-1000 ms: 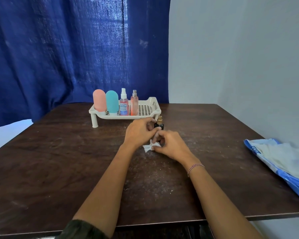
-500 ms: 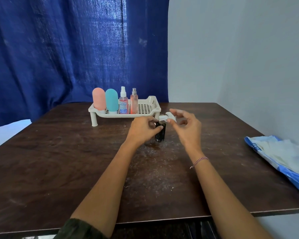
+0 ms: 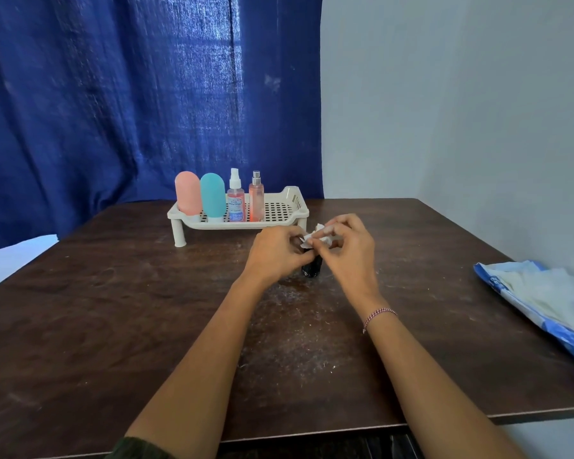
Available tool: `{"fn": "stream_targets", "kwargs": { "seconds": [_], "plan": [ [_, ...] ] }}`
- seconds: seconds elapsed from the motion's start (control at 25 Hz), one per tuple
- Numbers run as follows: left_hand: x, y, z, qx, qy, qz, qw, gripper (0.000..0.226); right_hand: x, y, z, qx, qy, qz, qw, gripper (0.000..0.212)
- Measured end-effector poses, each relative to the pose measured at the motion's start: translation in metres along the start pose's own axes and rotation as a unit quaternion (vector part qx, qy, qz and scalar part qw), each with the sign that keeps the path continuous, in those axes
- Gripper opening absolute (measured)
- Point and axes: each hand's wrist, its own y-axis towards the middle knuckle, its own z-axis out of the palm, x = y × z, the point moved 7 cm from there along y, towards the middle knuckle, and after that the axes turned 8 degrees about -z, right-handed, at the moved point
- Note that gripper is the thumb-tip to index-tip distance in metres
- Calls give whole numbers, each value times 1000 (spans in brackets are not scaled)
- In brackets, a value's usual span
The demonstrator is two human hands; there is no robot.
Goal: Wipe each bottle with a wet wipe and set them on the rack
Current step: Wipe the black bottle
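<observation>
At table centre, just in front of the rack, I see my left hand [image 3: 275, 251] with fingers curled round the upper part of a small dark bottle [image 3: 311, 269]. My right hand [image 3: 347, 250] pinches a crumpled white wet wipe [image 3: 316, 237] between thumb and fingertips, pressed at the bottle's top. Bottle cap is hidden by wipe and fingers. The bottle stands upright on the table [image 3: 113, 309]; only its lower half shows between the two hands. A red-and-white thread bracelet [image 3: 379, 315] sits on my right wrist.

Just behind the hands is the white slotted rack [image 3: 295, 202] on short legs. Four bottles stand upright in a row on its left half: pink rounded bottle [image 3: 188, 193] at far left, teal rounded bottle [image 3: 212, 195] beside it, labelled spray bottle [image 3: 235, 202], then a slim pink spray bottle [image 3: 256, 202]. The rack's right half has open grid.

At the table's right edge, well apart from the hands, lies a blue-and-white wipe pack [image 3: 544, 299], opened flat. Blue curtain [image 3: 113, 94] behind, pale wall [image 3: 444, 94] to the right.
</observation>
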Motion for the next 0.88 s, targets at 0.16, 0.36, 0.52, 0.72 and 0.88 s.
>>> {"fn": "stream_targets", "kwargs": {
  "seconds": [0.16,0.36,0.52,0.72,0.88],
  "plan": [
    [-3,0,2,1,2,2,1000,24,1,-1,-1,-9,-43,4,999,29],
    [-14,-4,3,2,25,38,999,29,5,2,-7,-27,-69,1,997,11],
    [-13,-4,4,5,25,34,999,34,-8,4,-10,-14,-29,73,997,13],
    [-13,-3,4,17,19,45,999,30,-32,-3,-3,10,139,237,961,21],
    [-18,-5,4,23,23,70,997,31,-42,-9,1,-11,250,329,911,11]
  ]
}}
